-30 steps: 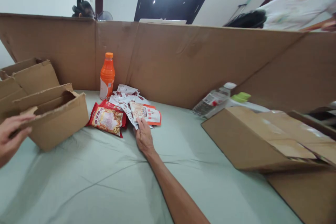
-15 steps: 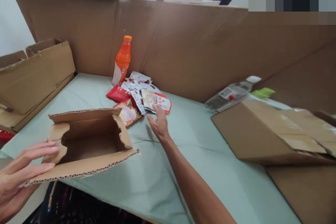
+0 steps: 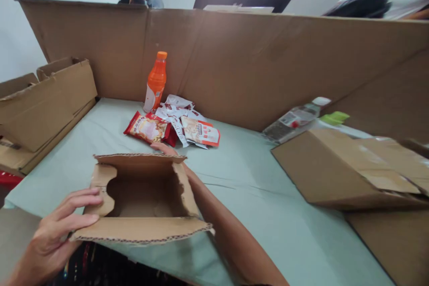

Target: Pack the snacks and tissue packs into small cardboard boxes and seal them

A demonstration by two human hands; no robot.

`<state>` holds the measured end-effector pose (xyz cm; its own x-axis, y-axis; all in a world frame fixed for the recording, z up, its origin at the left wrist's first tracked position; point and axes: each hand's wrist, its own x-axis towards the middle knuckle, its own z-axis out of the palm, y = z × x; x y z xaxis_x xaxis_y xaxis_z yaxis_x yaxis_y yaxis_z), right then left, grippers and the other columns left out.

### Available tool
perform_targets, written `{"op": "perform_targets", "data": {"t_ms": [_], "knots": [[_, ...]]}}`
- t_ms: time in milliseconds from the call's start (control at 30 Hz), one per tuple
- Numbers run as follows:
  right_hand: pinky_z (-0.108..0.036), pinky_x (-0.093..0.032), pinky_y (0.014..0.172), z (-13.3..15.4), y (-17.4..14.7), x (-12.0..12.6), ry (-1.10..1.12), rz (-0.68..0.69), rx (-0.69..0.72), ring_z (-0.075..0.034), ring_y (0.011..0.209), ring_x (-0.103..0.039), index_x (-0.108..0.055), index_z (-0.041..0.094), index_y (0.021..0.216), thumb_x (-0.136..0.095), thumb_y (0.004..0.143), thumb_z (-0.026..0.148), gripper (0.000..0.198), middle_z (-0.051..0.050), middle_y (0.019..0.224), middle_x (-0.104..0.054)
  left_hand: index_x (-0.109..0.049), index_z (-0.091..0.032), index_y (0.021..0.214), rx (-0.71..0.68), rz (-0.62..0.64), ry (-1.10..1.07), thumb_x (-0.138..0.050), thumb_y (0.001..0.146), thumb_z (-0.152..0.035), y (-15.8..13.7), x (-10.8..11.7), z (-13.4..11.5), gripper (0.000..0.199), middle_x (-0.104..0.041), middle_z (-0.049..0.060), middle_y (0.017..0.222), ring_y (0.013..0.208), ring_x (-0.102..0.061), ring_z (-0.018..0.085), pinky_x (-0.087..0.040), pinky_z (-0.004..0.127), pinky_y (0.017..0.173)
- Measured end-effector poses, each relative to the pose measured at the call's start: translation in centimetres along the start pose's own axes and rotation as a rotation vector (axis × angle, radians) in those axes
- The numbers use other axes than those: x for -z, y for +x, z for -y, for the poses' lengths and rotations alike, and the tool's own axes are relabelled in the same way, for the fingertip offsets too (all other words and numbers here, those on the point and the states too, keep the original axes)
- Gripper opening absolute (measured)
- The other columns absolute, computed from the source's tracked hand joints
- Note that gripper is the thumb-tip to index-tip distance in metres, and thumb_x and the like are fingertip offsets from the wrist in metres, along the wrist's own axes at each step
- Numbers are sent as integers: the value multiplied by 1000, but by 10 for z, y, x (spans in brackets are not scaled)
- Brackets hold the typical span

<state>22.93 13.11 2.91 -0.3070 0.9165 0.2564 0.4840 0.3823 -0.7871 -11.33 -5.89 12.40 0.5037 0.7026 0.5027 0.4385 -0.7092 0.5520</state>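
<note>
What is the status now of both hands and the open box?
Left hand grips near flap of open cardboard box. Right hand behind box's far wall, mostly hidden, grasp unclear. Box looks empty. Snack packets lie just beyond.

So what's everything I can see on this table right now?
small open brown cardboard box: one, brown, near table edge, between both hands
orange plastic drink bottle: one, orange, upright by the back wall
snack packets: a loose pile, red and white, in front of the bottle
clear plastic bottle: one, white cap, lying at the right
flattened cardboard boxes: a few, brown, far left
large folded cardboard box: one, brown, right
tall cardboard wall: one, brown, behind everything
pale green table cover: one, green
left hand: grip on the box's left flap
right hand: behind the box, mostly hidden
</note>
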Motion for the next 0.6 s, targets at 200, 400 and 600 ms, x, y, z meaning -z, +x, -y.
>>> {"op": "perform_targets", "data": {"t_ms": [200, 400, 600], "knots": [[-39, -62, 79, 26, -100, 82, 140, -333, -206, -26, 91, -78, -80, 19, 106, -51, 103, 49, 43, -11, 103, -83, -66, -26, 125, -160, -35, -89, -55, 98, -2, 52, -47, 2, 37, -73, 8, 132, 136, -64, 22, -60, 40, 108], [-36, -58, 94, 117, -167, 127, 45, -479, 243, -22, 110, -75, -78, 29, 122, -58, 105, 30, 26, -5, 118, -81, -65, -25, 125, -319, 107, 1, -54, 91, -2, 75, -55, 2, 43, -74, 6, 131, 139, -60, 21, -49, 43, 122], [-54, -40, 119, 168, -134, 125, -450, 302, 169, -33, 137, -62, -78, 18, 119, -57, 107, 48, 39, -14, 126, -79, -48, -23, 154, -336, 445, -9, -72, 93, -52, 107, -15, -14, 72, -53, 14, 161, 155, -43, 37, -29, 63, 131]]}}
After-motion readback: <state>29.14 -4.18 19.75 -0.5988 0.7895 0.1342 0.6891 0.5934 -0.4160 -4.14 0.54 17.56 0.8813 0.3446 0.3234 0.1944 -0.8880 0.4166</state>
